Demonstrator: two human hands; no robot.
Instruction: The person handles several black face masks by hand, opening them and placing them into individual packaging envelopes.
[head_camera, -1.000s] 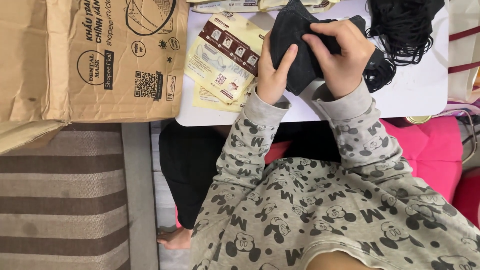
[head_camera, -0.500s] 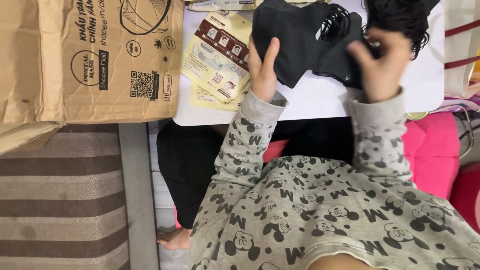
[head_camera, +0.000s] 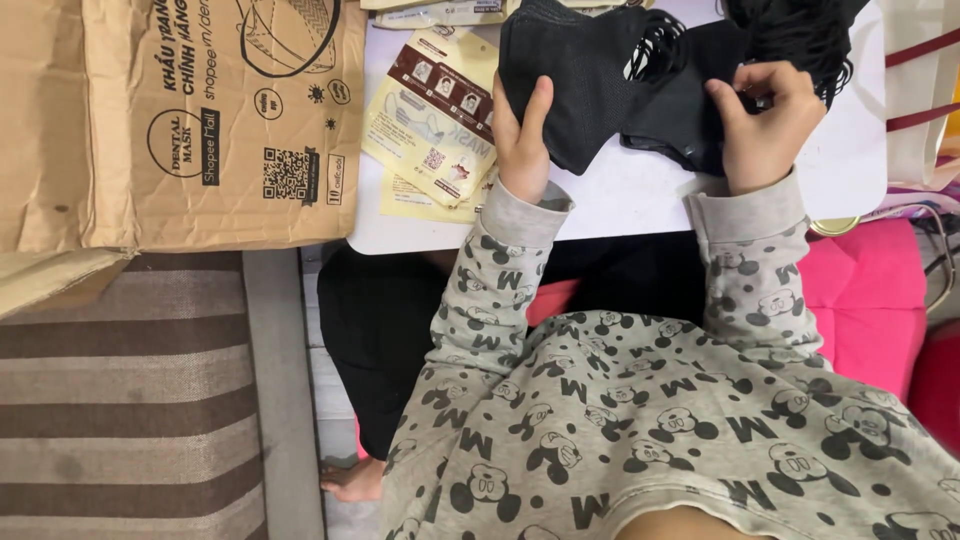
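Head view, looking down. White tabletop (head_camera: 640, 215) with rounded corner carries a stack of black fabric face masks (head_camera: 585, 85), soft, ribbed weave, folded flat. Left hand (head_camera: 522, 140) lies on the near left edge of the stack, fingers extended flat along the cloth, thumb tucked against it; pressing rather than clenching. Right hand (head_camera: 765, 125) sits well apart from the left, fingers curled and pinching the edge of a second black mask (head_camera: 675, 115) that overlaps the stack's right side. Behind the right hand, a tangled heap of black elastic ear loops (head_camera: 790, 30), thin and stringy, partly out of view at the top edge. Just left of the left hand: glossy flat mask packets (head_camera: 435, 120), yellow with a maroon band, overlapping one another, one corner hidden under the wrist. Further left, a brown corrugated cardboard box (head_camera: 220, 120), printed side up, flap open. Below it, a striped brown-and-beige cushion (head_camera: 120, 400). Pink seat pad (head_camera: 865, 300) at right. Sleeves grey, patterned knit.
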